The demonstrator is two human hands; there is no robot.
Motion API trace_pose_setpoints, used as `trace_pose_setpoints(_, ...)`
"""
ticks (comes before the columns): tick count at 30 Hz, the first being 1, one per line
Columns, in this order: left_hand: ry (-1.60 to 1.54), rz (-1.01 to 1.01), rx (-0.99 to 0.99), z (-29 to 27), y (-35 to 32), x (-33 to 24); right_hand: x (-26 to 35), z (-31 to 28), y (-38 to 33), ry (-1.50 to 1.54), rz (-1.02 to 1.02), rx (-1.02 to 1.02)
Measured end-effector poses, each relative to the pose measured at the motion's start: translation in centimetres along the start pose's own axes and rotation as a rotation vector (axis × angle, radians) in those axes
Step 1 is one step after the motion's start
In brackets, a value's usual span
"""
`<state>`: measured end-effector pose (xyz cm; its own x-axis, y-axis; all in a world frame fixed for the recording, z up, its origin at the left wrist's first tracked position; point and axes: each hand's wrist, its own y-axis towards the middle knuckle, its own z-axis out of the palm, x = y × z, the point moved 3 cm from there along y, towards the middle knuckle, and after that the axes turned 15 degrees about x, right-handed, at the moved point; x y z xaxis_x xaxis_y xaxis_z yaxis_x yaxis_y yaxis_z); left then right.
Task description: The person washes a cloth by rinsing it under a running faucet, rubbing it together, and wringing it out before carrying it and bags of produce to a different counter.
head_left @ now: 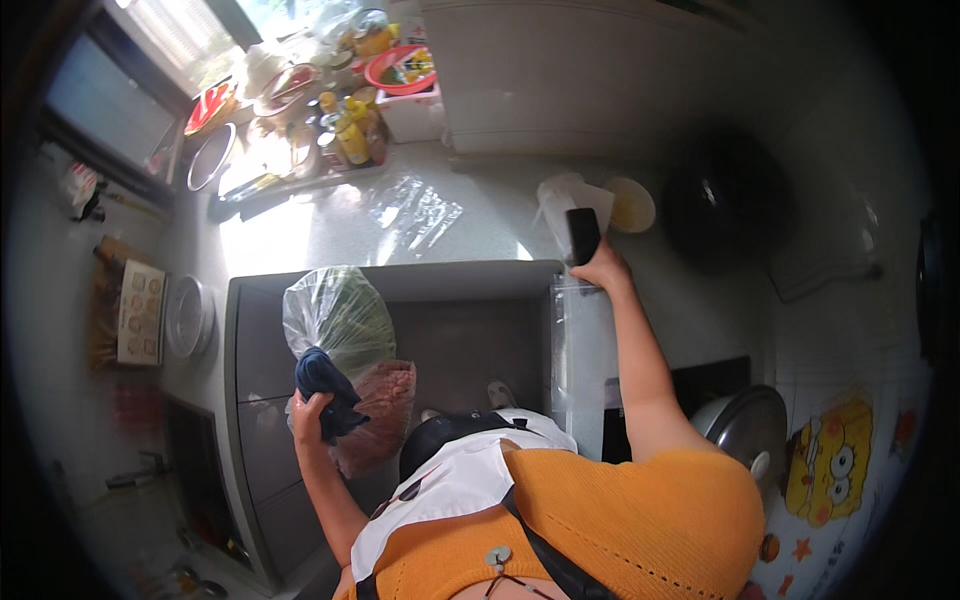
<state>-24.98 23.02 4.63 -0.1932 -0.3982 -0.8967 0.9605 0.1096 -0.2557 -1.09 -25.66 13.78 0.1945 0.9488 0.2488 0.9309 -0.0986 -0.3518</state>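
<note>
- The left hand [310, 412] is closed around a dark blue cloth [326, 388], held together with the gathered necks of two plastic bags.
- A clear bag of green vegetables [338, 315] is held up above the fist; a second bag with pinkish-red contents [378, 410] hangs just beside and below it.
- Both bags are held over the grey sink [460, 335], which is set into the pale tabletop [330, 235].
- The right hand [603, 268] is closed around a black rectangular object [582, 234], held upright above the sink's right rim.
- Just behind this object, a white container [565, 200] and a pale round dish [631, 205] are seen on the tabletop.
- A crumpled clear plastic sheet [415, 212] lies behind the sink.
- Bottles and bowls [340, 110] are crowded at the far left by the window.
</note>
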Motion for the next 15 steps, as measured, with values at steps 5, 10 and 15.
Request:
trace_pose_setpoints(5, -0.072, -0.05, -0.108, 2.7, -1.0, -1.7, -2.5, 2.4, 3.0, 0.909, -0.249, 0.272)
trace_pose_setpoints(10, -0.08, 0.007, -0.187, 4.3, -0.7, -0.5, -6.9, 4.9, 4.3, 1.27, -0.025, 0.653)
trace_pose_setpoints(15, -0.037, 0.099, -0.349, 6.4, -1.6, 0.5, -6.5, 10.1, 12.8, 1.429, -0.175, 1.04)
